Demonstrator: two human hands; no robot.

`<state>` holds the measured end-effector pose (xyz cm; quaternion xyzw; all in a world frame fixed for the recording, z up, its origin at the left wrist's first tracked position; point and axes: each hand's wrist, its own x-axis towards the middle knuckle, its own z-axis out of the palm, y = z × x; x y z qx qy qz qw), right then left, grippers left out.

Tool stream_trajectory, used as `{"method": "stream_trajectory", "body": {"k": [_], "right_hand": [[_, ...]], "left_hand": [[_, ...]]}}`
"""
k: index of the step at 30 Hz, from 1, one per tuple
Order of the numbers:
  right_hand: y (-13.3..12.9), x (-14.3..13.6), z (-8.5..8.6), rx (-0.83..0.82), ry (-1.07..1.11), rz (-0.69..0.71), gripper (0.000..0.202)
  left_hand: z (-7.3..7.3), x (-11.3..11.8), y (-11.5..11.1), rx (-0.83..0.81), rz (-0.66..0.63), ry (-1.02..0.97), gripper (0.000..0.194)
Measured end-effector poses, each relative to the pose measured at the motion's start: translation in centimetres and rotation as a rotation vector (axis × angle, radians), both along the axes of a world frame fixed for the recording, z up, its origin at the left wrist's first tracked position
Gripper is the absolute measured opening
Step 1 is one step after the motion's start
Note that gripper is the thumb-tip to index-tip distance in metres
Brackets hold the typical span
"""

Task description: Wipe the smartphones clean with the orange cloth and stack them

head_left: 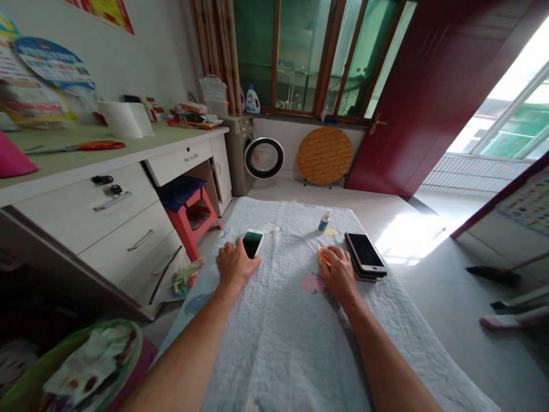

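My left hand is closed round the lower end of a white smartphone, whose dark screen faces up. On the right, my right hand presses an orange cloth against the cover; whether it is cloth or sponge is hard to tell, as the fingers hide most of it. Just beside that hand lies a stack of phones, the top one white-rimmed with a black screen. A small spray bottle with a blue label stands upright beyond my right hand. All of these rest on a pale quilted cover.
To the left runs a white desk with drawers, and a red stool beneath it. A waste bin stands at lower left. Farther off are a washing machine with its door open and a round wooden tabletop.
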<state>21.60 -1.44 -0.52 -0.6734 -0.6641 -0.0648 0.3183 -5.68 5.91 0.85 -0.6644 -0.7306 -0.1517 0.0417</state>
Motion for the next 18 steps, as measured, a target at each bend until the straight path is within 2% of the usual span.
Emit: {"method": "stream_trajectory", "body": {"k": [7,13,18], "right_hand": [[0.05,0.35,-0.65,-0.032,-0.043,-0.074,0.031],[0.02,0.54,-1.03,-0.075,-0.048,-0.07,0.032],[-0.09,0.32,-0.98,-0.129,-0.061,-0.069,0.029]], "left_hand": [[-0.09,-0.1,0.19,0.041,-0.021,-0.021,0.072],[0.26,-0.02,0.39,0.16,-0.068,-0.067,0.062],[0.4,0.21,0.34,0.162,-0.143,-0.074,0.048]]}}
